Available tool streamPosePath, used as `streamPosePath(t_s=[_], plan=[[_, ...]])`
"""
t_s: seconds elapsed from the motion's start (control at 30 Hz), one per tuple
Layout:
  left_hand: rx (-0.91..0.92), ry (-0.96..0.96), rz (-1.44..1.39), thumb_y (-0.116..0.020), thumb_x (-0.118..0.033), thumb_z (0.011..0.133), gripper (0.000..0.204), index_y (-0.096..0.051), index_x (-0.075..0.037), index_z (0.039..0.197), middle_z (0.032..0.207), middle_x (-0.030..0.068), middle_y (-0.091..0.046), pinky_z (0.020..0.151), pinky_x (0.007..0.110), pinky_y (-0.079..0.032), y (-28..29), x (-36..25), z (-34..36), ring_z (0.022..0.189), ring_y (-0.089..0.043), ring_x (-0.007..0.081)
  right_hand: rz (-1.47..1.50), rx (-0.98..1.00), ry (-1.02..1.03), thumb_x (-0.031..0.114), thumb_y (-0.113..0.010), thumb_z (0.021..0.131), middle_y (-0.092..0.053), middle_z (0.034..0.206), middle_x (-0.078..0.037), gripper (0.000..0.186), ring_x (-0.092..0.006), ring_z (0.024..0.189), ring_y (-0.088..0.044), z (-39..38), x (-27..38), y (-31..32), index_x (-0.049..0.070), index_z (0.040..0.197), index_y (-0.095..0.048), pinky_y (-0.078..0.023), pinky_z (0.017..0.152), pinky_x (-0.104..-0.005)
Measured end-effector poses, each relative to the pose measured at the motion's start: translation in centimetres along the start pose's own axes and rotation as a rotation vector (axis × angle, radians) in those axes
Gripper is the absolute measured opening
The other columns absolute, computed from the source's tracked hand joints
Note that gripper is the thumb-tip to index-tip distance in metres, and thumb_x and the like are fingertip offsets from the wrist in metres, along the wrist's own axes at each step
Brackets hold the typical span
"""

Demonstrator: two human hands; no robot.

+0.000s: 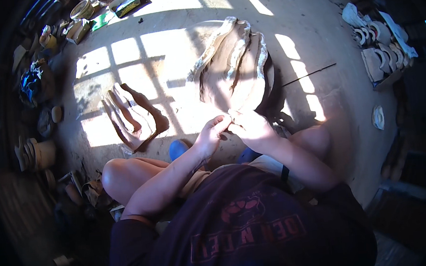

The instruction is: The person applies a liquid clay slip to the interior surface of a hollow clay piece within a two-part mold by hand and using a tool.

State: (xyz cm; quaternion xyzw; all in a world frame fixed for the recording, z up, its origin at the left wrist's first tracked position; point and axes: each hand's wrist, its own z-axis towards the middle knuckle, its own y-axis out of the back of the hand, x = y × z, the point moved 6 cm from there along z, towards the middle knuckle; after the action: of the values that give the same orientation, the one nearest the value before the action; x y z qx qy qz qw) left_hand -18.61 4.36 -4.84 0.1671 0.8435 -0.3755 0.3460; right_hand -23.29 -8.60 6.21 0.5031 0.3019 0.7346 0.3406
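My left hand (212,134) and my right hand (254,130) meet in front of my knees, fingertips pinched together. Whatever they pinch is too small or too hidden to make out. Just beyond them stands a large grey-brown ridged form (219,86), looking like clay, with wavy upright walls and whitish, rough upper edges. My right hand is nearest its lower edge; whether it touches is hard to tell. Off to the left of my hands, a smaller piece with several curved ridges (131,120) lies on the sunlit floor (180,103).
A thin dark rod (309,74) lies right of the large form. Curved pale pieces (386,57) are stacked at the far right, near a pale ring-like piece (378,117). Along the left stand a yellowish bucket (44,153), a blue bag (31,83) and a green-edged tray (125,4).
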Motion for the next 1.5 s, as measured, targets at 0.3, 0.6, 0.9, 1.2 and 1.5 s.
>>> streamPosePath(t_s=[0.3,0.6,0.9,1.2,1.5], plan=[[-0.374,-0.505,0.756,-0.061,-0.029,0.107,0.034,-0.064,0.002,0.12,0.113,0.0173,-0.067,0.083,0.043,-0.049,0.3,-6.8,-0.5,0.102,-0.065,0.0274,0.249,-0.052,-0.355,0.011,-0.068,0.097,-0.075,0.092,-0.013,0.012,-0.0283,0.078,-0.071,-2.2,-3.7,1.6,0.002,0.102,-0.075,-0.055,0.072,-0.0405],[-0.684,-0.986,1.029,-0.059,-0.013,0.105,0.06,-0.034,0.011,0.154,0.129,0.0305,-0.054,0.1,0.051,-0.047,3.3,-6.4,3.2,0.117,-0.057,0.0432,0.513,0.041,-0.773,0.015,-0.071,0.095,-0.075,0.079,-0.008,0.021,-0.0104,0.07,-0.069,2.8,-12.6,5.6,-0.005,0.096,-0.076,-0.056,0.068,-0.0292],[-0.629,-0.972,1.184,-0.046,-0.021,0.106,0.047,-0.051,0.008,0.143,0.126,0.0328,-0.058,0.103,0.054,-0.044,4.2,-7.2,5.1,0.115,-0.058,0.0473,-0.268,0.325,-0.436,0.019,-0.053,0.092,-0.074,0.109,-0.031,0.037,-0.0464,0.103,-0.073,20.1,-21.6,3.9,-0.002,0.107,-0.079,-0.057,0.091,-0.0502],[-0.629,-0.98,1.151,-0.045,-0.022,0.107,0.051,-0.047,0.009,0.148,0.138,0.0337,-0.054,0.111,0.056,-0.039,5.5,-6.6,5.9,0.128,-0.052,0.0496,-0.655,0.753,-0.384,0.008,-0.059,0.085,-0.074,0.101,-0.033,0.027,-0.0466,0.095,-0.075,24.0,-22.5,-0.4,-0.009,0.095,-0.079,-0.059,0.082,-0.0542],[-0.615,-0.95,1.185,-0.047,-0.017,0.106,0.05,-0.045,0.008,0.149,0.143,0.0332,-0.052,0.115,0.057,-0.037,6.0,-7.0,5.9,0.133,-0.049,0.0501,-0.548,0.722,-0.406,0.018,-0.055,0.097,-0.072,0.097,-0.033,0.033,-0.0494,0.093,-0.072,18.6,-21.9,-1.1,-0.009,0.096,-0.074,-0.056,0.085,-0.0523]])
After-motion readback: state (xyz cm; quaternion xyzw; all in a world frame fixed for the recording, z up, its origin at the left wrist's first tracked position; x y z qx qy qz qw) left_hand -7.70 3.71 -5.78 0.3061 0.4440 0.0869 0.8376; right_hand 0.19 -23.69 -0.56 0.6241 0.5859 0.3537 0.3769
